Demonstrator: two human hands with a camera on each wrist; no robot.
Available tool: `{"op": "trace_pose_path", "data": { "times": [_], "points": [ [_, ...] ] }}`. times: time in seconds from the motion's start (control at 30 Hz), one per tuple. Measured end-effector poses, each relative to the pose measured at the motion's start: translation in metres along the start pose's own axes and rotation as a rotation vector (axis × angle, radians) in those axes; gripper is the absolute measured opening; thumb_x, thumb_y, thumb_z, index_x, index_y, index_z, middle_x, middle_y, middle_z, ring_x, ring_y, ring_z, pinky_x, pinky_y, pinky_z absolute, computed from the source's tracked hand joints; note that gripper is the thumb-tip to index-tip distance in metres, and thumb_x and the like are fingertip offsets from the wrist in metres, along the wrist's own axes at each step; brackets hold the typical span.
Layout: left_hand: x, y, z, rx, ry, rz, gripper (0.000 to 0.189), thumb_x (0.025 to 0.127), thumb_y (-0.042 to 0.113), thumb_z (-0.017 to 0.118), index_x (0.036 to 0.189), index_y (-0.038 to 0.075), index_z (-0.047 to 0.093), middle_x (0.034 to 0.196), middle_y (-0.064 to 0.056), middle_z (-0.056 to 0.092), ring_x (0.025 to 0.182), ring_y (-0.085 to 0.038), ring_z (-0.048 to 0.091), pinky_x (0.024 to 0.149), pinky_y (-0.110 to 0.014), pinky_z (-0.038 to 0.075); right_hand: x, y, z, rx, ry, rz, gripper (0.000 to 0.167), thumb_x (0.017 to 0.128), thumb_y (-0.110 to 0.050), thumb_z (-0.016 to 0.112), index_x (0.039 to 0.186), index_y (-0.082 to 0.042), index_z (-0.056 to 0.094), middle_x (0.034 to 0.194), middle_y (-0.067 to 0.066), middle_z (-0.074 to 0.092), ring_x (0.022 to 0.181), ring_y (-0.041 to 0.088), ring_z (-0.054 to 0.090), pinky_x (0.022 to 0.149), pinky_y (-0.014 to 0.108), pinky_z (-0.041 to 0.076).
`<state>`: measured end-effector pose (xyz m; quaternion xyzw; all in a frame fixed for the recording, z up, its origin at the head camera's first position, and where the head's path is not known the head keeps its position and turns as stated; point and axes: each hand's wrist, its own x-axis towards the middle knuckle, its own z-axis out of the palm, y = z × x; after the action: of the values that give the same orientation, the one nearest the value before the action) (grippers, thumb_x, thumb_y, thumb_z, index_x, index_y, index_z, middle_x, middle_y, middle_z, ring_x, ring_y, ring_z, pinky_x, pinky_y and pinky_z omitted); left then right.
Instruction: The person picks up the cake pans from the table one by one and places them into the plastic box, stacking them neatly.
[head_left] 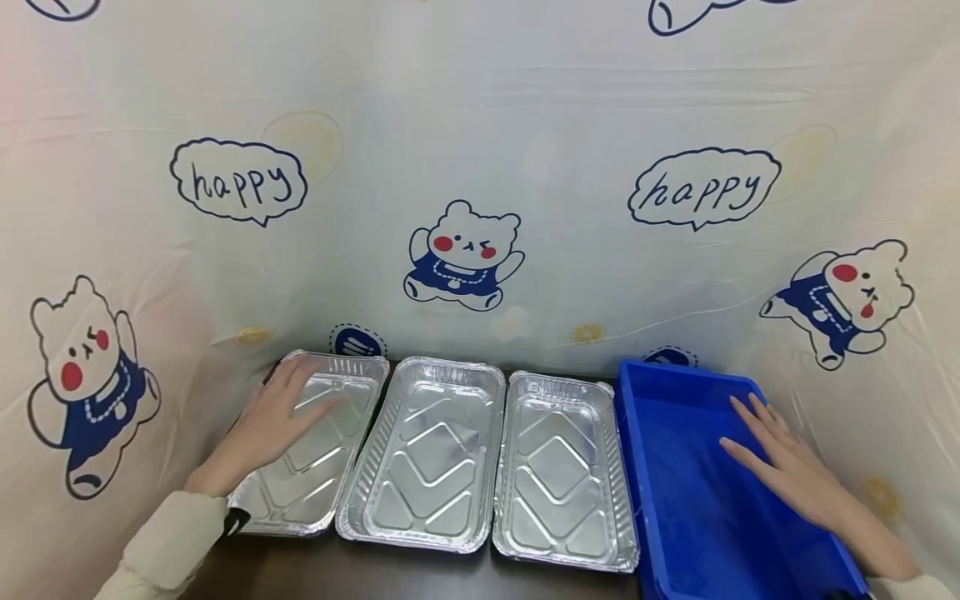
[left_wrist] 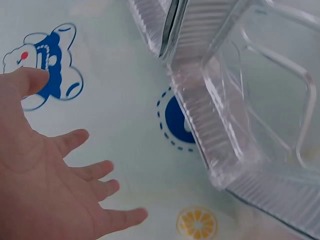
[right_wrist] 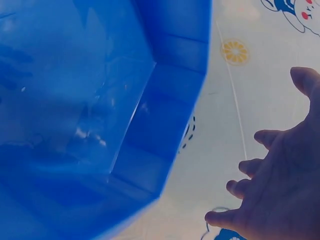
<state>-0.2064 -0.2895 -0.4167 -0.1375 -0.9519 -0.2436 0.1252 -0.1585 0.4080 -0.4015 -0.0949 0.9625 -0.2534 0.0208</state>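
Over the leftmost foil tray my left hand hovers with its fingers spread and nothing held. In the left wrist view, that left hand appears beside a tray's crimped wall. My right hand is held above the right side of a blue plastic bin, fingers extended and grasping nothing. The right wrist view has the right hand apart from the bin's wall. A middle foil tray and a right foil tray lie between the hands; no contents show in any tray.
The trays and bin stand in a row on a dark brown table. Behind and at both sides hangs a pale curtain printed with bears and the word "happy". The bin's walls rise beside the right tray.
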Motion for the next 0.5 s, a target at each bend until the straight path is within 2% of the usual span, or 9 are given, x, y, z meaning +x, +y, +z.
{"op": "trace_pose_path", "data": {
  "times": [0.1, 0.2, 0.27, 0.33, 0.4, 0.5],
  "points": [
    [-0.011, -0.005, -0.006, -0.039, 0.041, 0.019, 0.063, 0.104, 0.031, 0.066, 0.153, 0.0, 0.043, 0.156, -0.034, 0.035, 0.142, -0.059, 0.034, 0.107, -0.081, 0.032, -0.015, 0.005, -0.004, -0.029, 0.005, 0.015, 0.079, 0.112, -0.042, 0.047, 0.17, -0.01, 0.004, 0.171, 0.033, -0.007, 0.153, 0.059, -0.014, 0.108, 0.087, -0.013],
    [-0.024, -0.012, -0.011, -0.055, 0.073, 0.006, 0.059, 0.102, 0.022, 0.067, 0.149, -0.008, 0.045, 0.148, -0.038, 0.042, 0.136, -0.061, 0.039, 0.105, -0.08, 0.036, -0.027, 0.011, -0.004, -0.055, 0.017, 0.032, 0.081, 0.112, -0.042, 0.048, 0.17, -0.008, 0.004, 0.17, 0.035, -0.008, 0.152, 0.06, -0.015, 0.108, 0.088, -0.012],
    [-0.032, -0.017, -0.013, -0.049, 0.099, -0.003, 0.055, 0.1, 0.016, 0.068, 0.143, -0.013, 0.049, 0.141, -0.039, 0.048, 0.13, -0.06, 0.043, 0.104, -0.078, 0.038, -0.035, 0.015, -0.004, -0.072, 0.03, 0.052, 0.083, 0.112, -0.042, 0.049, 0.169, -0.006, 0.002, 0.169, 0.037, -0.011, 0.151, 0.06, -0.017, 0.108, 0.089, -0.01],
    [-0.039, -0.023, -0.015, -0.028, 0.112, -0.021, 0.05, 0.097, 0.011, 0.069, 0.137, -0.015, 0.053, 0.135, -0.04, 0.054, 0.125, -0.061, 0.048, 0.101, -0.076, 0.041, -0.043, 0.02, -0.003, -0.087, 0.036, 0.073, 0.086, 0.111, -0.043, 0.05, 0.168, -0.004, -0.001, 0.167, 0.038, -0.014, 0.15, 0.061, -0.019, 0.107, 0.089, -0.012],
    [-0.046, -0.029, -0.017, -0.013, 0.12, -0.041, 0.046, 0.095, 0.007, 0.07, 0.132, -0.016, 0.056, 0.13, -0.041, 0.057, 0.121, -0.061, 0.051, 0.099, -0.075, 0.042, -0.051, 0.025, 0.0, -0.107, 0.035, 0.098, 0.09, 0.11, -0.045, 0.051, 0.167, -0.002, -0.003, 0.166, 0.038, -0.017, 0.149, 0.063, -0.02, 0.106, 0.088, -0.015],
    [-0.056, -0.04, -0.021, 0.006, 0.088, -0.101, 0.042, 0.095, 0.003, 0.069, 0.129, -0.019, 0.056, 0.126, -0.044, 0.057, 0.118, -0.063, 0.052, 0.097, -0.075, 0.043, -0.062, 0.034, 0.006, -0.139, 0.037, 0.12, 0.094, 0.109, -0.048, 0.052, 0.167, -0.001, -0.005, 0.165, 0.041, -0.016, 0.147, 0.066, -0.018, 0.104, 0.088, -0.014]
  ]
}}
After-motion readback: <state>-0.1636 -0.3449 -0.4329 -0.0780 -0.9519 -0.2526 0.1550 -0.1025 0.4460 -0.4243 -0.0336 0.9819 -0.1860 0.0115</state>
